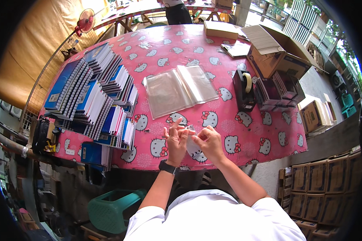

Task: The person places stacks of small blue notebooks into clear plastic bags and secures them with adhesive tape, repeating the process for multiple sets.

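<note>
Left hand (pixel 176 138) and right hand (pixel 208 140) both pinch a small clear plastic sleeve (pixel 193 148) at the bench (pixel 229 120) near edge, 6 o'clock, fingers half-curled to work it open. Sleeve stack (pixel 179 89) lies flat at 12, notebooks (pixel 96 96) at 9.

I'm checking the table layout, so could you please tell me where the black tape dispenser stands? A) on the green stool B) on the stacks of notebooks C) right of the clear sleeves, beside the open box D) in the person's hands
C: the tape dispenser stands on the pink cloth right of the clear sleeves, next to the open box, apart from both hands.
</note>
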### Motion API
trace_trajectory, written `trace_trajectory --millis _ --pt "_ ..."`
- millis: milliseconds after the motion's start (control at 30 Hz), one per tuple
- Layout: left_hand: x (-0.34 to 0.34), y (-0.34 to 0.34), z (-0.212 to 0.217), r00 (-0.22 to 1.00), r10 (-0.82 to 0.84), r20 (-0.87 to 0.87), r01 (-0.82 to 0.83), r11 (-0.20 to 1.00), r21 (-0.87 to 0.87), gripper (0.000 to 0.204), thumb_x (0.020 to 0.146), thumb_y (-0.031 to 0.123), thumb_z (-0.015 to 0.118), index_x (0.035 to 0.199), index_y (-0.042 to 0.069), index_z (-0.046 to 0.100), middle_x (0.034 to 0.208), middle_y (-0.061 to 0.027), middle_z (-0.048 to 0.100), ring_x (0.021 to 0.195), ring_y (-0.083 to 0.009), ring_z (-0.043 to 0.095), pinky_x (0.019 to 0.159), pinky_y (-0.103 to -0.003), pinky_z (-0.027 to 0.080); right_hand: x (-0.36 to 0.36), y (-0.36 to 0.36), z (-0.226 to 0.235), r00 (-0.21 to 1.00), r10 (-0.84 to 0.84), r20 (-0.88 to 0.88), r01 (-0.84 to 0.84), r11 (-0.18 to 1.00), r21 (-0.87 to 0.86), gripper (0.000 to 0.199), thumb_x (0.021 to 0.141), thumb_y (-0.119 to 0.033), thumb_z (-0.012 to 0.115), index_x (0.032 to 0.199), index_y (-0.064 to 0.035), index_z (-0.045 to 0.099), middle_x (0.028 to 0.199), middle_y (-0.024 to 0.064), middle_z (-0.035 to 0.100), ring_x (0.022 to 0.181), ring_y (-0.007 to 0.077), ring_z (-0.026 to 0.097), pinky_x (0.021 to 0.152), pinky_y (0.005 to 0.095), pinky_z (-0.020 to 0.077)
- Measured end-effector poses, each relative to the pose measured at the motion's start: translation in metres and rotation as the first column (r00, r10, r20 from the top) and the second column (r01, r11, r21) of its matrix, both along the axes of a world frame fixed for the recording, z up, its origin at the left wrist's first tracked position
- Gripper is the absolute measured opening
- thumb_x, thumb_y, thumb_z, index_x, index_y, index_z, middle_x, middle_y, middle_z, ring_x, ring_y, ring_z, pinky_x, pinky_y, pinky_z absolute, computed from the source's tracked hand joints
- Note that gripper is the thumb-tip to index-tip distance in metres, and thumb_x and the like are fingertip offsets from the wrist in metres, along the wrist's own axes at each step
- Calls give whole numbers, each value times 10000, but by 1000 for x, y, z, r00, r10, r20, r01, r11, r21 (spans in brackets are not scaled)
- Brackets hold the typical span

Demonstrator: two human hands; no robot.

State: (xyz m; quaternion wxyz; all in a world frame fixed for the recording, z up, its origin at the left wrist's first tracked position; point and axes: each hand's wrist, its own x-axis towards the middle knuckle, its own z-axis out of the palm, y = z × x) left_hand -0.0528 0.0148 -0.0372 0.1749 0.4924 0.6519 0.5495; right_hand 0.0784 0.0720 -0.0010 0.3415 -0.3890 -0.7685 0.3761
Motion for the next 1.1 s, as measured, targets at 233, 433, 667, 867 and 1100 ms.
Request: trace_trajectory --millis 233,433,667,867,1100 --pt "12 -41 23 935 -35 -352 94 984 153 547 847 347 578 1343 145 467 1297 -49 538 1281 -239 376 1114 -505 53 6 17 -13 968 -6 -253 -108 894 -434 208 752 -76 749 818 -36 556 722 -11 571 664 46 531 587 206 445" --pt "20 -56 10 798 -168 -579 97 984 -152 571 775 277 674 1312 181 506 1385 5 462 1370 -248 282 1119 -539 9 11 41 -9 947 253 -197 -321 762 -562 159 805 -114 716 835 -19 592 758 -4 602 694 49 553 640 221 463" --pt "23 -55 13 833 -181 -523 105 980 -171 649 679 256 716 1295 239 514 1384 63 452 1371 -206 273 1111 -567 -23 115 214 -30 709 -701 76 662 699 272 218 813 -229 664 899 -30 679 942 139 647 964 255 567 868 389 440" --pt "23 -55 14 838 -188 -512 109 977 -181 688 652 221 716 1304 242 499 1391 61 439 1376 -206 262 1112 -565 -28 141 256 -61 741 -633 225 618 773 143 206 794 -269 695 877 -81 703 891 103 655 890 279 562 841 416 405" --pt "22 -56 12 845 -184 -502 108 978 -178 701 633 159 694 1303 224 497 1395 43 431 1380 -229 253 1110 -571 -21 150 191 -82 801 -553 -229 419 791 -446 152 871 -183 653 825 -47 603 702 -5 570 522 54 464 442 216 345"
